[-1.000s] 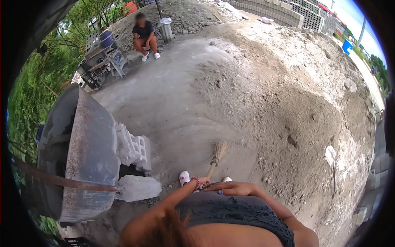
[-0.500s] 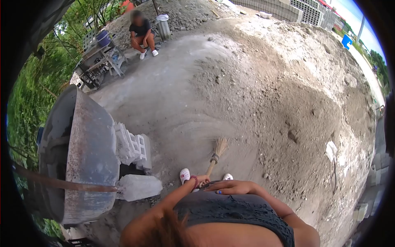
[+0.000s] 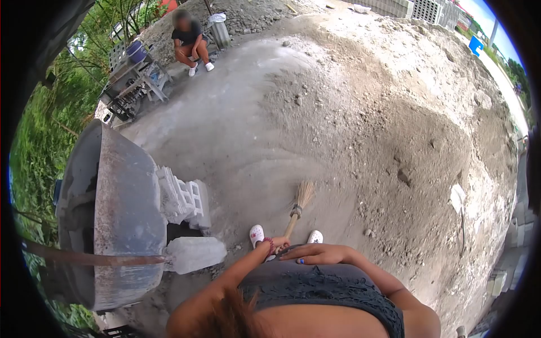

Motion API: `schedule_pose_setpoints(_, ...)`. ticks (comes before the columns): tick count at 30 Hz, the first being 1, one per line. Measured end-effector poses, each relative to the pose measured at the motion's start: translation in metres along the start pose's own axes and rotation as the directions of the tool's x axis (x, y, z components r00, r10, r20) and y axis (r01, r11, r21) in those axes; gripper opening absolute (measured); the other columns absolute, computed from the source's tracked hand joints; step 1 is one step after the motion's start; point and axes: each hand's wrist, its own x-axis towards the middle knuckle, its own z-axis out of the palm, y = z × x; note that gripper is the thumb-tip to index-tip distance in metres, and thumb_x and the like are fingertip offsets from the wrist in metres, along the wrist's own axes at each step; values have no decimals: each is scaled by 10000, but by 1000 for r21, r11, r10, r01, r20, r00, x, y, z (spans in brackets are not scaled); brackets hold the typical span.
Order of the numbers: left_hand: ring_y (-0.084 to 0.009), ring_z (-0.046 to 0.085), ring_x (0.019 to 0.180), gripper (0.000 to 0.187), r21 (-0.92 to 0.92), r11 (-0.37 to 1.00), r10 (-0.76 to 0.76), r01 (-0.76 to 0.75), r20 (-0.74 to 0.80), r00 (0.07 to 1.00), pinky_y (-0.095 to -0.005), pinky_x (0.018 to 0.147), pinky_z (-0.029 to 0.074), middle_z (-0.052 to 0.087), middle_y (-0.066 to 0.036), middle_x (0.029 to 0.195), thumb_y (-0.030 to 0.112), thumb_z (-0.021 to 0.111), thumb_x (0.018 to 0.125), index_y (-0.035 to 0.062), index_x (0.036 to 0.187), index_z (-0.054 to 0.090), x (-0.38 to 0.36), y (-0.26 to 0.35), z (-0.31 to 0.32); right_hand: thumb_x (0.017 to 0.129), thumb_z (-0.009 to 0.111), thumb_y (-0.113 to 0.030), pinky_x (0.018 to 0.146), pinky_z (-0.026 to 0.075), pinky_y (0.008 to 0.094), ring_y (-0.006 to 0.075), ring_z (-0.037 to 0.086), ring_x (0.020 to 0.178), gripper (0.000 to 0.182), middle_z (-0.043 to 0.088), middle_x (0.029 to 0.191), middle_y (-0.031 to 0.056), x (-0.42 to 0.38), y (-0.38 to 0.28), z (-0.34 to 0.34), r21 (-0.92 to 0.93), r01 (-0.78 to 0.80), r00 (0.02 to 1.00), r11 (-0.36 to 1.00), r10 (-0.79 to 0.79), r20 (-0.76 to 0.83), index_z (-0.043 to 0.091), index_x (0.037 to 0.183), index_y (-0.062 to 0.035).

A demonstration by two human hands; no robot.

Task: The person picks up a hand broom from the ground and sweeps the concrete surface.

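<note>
My left hand (image 3: 278, 245), with a red beaded bracelet at the wrist, is wrapped round the handle of a short straw broom (image 3: 295, 211). The broom slants away from me, its bristles fanned out against the dusty ground (image 3: 248, 186) just beyond my white shoes. My right hand (image 3: 318, 255) lies flat on my dark clothing at the waist, fingers stretched out, with blue on one nail. Nothing is in it. Curved sweep marks show in the dust ahead of the bristles.
On the left stands a large rusty metal drum (image 3: 127, 208), beside stacked white blocks (image 3: 183, 197) and a pale block (image 3: 196, 254). A person (image 3: 190, 42) sits at the back near a machine (image 3: 135, 87). Loose dirt and rubble (image 3: 394, 124) slope up on the right.
The view has shifted slightly, so the scene sits a little differently in it. The broom's bristles appear slightly farther from me. Both hands keep their hold and place.
</note>
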Motion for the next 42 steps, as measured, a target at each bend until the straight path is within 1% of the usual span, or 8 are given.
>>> schedule_pose_setpoints(16, -91, 346, 318, 183, -52, 989, -129, 137, 132, 983, -240, 307, 279, 407, 23, 411, 203, 509, 692, 106, 545, 461, 27, -10, -10, 830, 346, -196, 951, 172, 319, 257, 250, 1152, 369, 333, 1201, 158, 0, 1, -8, 63, -70, 997, 996, 69, 21, 367, 1150, -12)
schedule_pose_setpoints(19, -86, 337, 314, 170, -38, 997, -66, 67, 26, 997, -237, 303, 275, 400, 27, 407, 186, 515, 688, 106, 549, 461, 26, -11, -6, 830, 347, -201, 951, 171, 321, 255, 247, 1154, 372, 326, 1206, 158, -1, -4, -9, 56, -88, 996, 995, 87, 16, 367, 1152, -16)
schedule_pose_setpoints(22, -82, 373, 354, 161, -99, 978, -147, 184, 300, 943, -231, 327, 302, 426, 20, 442, 171, 512, 691, 98, 555, 466, 23, -8, -14, 829, 351, -205, 952, 171, 322, 251, 247, 1154, 377, 322, 1212, 147, 2, 2, -9, 70, -76, 997, 995, 74, 30, 359, 1161, -26)
schedule_pose_setpoints(25, -75, 409, 405, 134, -17, 997, -73, 77, 183, 980, -223, 357, 331, 463, 8, 500, 159, 502, 700, 80, 595, 477, 36, -13, -17, 831, 355, -229, 952, 170, 323, 246, 253, 1151, 392, 317, 1218, 137, 2, 3, -10, 93, -75, 997, 993, 73, 26, 345, 1174, -40)
schedule_pose_setpoints(28, -63, 434, 435, 107, -146, 987, -51, 70, 133, 990, -216, 378, 353, 475, 6, 530, 142, 488, 707, 72, 627, 477, 80, -36, -27, 835, 350, -260, 952, 170, 322, 239, 251, 1151, 406, 313, 1224, 126, 1, -8, -12, 49, -51, 999, 997, 52, -17, 335, 1184, -52)
schedule_pose_setpoints(34, -63, 340, 366, 176, -55, 997, -47, 51, 74, 996, -199, 324, 257, 388, 48, 472, 212, 510, 706, 122, 573, 436, 93, -36, -30, 825, 348, -333, 955, 158, 338, 236, 261, 1146, 466, 307, 1233, 109, -15, -21, -24, 120, -12, 956, 993, 47, -289, 306, 1203, -63)
schedule_pose_setpoints(37, -62, 324, 355, 188, -40, 998, -43, 45, 49, 998, -196, 313, 242, 374, 55, 463, 224, 513, 706, 130, 566, 429, 97, -40, -32, 817, 362, -338, 951, 157, 343, 243, 262, 1146, 487, 305, 1230, 129, -13, -14, -14, -71, 24, 994, 997, -32, -108, 295, 1207, -54)
schedule_pose_setpoints(42, -59, 323, 355, 186, -65, 998, -22, 27, 73, 997, -195, 310, 243, 374, 56, 463, 224, 511, 708, 131, 569, 428, 104, -41, -38, 815, 370, -323, 949, 152, 337, 240, 238, 1159, 496, 296, 1234, 140, -16, -21, -18, 102, 11, 983, 995, 7, -181, 290, 1204, -26)
